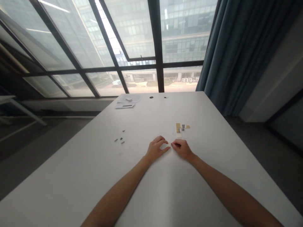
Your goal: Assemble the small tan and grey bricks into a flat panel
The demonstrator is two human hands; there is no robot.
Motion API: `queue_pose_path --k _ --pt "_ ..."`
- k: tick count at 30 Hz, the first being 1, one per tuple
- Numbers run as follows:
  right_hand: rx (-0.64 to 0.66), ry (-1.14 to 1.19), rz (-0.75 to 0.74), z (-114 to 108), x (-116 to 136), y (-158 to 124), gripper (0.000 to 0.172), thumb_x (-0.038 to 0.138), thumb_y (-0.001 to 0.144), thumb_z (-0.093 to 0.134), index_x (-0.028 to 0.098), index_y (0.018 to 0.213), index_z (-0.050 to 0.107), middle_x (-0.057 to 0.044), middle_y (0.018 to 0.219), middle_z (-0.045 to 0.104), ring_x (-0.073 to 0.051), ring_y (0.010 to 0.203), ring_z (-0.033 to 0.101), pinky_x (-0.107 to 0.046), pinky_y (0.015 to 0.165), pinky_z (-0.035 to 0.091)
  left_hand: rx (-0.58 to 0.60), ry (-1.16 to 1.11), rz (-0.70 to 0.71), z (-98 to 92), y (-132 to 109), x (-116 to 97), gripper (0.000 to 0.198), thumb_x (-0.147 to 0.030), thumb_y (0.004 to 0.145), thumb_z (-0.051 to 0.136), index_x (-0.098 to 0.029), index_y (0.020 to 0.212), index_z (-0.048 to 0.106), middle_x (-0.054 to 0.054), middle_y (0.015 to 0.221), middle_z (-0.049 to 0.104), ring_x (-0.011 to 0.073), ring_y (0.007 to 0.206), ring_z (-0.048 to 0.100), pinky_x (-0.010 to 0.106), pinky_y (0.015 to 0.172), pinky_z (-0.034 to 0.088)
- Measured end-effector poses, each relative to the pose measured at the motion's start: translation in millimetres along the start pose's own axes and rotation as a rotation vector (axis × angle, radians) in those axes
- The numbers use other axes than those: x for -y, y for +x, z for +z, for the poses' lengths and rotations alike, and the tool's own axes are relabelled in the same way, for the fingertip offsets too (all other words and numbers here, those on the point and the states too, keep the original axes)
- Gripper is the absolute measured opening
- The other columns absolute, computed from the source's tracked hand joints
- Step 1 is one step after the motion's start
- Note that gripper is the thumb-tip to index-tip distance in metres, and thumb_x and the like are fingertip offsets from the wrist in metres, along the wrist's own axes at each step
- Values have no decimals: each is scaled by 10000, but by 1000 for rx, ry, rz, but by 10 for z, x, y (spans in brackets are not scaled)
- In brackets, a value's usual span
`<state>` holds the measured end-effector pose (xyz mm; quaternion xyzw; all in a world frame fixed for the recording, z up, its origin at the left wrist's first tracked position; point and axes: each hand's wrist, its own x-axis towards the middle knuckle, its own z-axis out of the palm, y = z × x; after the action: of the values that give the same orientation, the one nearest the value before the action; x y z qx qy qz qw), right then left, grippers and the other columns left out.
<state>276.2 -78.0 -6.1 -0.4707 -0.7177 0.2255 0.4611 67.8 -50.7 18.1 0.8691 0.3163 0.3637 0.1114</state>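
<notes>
White counter (94, 176) before tall windows (132, 28), your left hand (156, 148) loosely curved, your right hand (181, 147) tightly bunched, what either's fingers grip unclear, yellow pieces (178, 125) just beyond

Big window (63, 41) w/ dk frame (160, 75) spans the far side; one pane (132, 28) nr ctr is tilted open. Glass bldg (191, 25) opp., pale ground (144, 88) below. Daylight comes thru there; bright strip reflections (54, 6) on upper L glass. Blue curtain (227, 56) hangs in folds on R, pale wall (274, 82) beside it. White table (71, 176) reaches nr the window. Dk grey floor (253, 135) both sides; pt of 2nd table (6, 98) w/ pale legs, far L.
</notes>
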Motion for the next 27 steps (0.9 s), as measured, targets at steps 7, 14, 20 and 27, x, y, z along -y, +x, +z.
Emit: queue_pose_path --k 7,14,20,27 --pt "30 -51 -6 16 -9 -8 297 284 891 565 177 614 569 24 579 487 -117 568 426 -251 570 321 20 -37 -1 -17 -7 16 141 -306 893 666 -222 999 705 53 965 654 163 912 639 279 827 530" --pt "6 -142 -68 -12 5 -17 279 305 861 661 197 1118 676 5 773 592 -121 621 471 -241 617 380 -4 -73 -48 3 -13 92 161 -304 891 666 -224 1022 713 44 970 657 155 908 642 278 832 527" --pt "56 -169 -121 -5 8 -15 214 210 865 624 210 1072 679 -11 837 627 -125 657 513 -242 644 394 17 -95 -49 6 -16 131 169 -271 875 670 -227 1031 720 47 964 658 158 898 642 286 831 532" --pt "58 -171 -110 -4 0 -11 172 205 860 631 211 1025 679 -11 834 630 -133 680 537 -243 651 393 17 -109 -55 14 -30 137 205 -266 863 689 -230 1063 719 42 981 650 151 903 640 272 824 529"
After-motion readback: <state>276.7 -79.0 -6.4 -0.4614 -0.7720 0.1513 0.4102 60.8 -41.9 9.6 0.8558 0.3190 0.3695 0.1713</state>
